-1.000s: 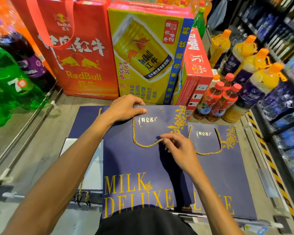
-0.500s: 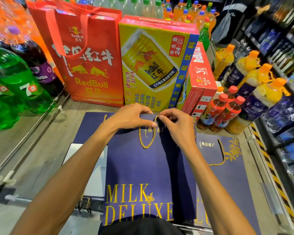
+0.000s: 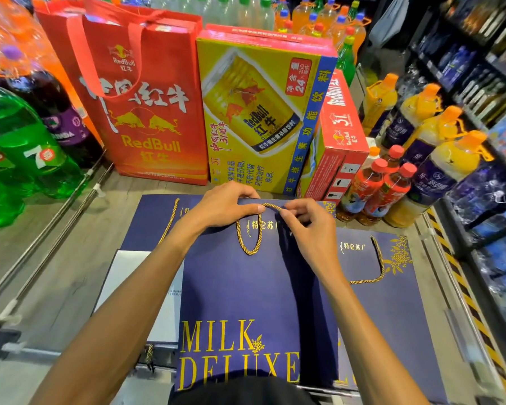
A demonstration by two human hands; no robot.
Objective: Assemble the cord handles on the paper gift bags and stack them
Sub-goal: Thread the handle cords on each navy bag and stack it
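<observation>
while the navy gift bag [image 3: 246, 290] lies flat on the wooden surface [image 3: 59, 270] before the yellow carton [image 3: 260, 112], the left hand [image 3: 225, 204] grips its top edge and the right hand [image 3: 307, 226] pinches the gold cord [image 3: 247, 244] looped over its front.

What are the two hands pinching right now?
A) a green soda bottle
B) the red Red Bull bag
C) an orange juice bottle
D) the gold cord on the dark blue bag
D: the left hand and right hand both pinch the gold cord at the top edge of the dark blue Milk Deluxe bag, and its loop hangs below them.
</observation>
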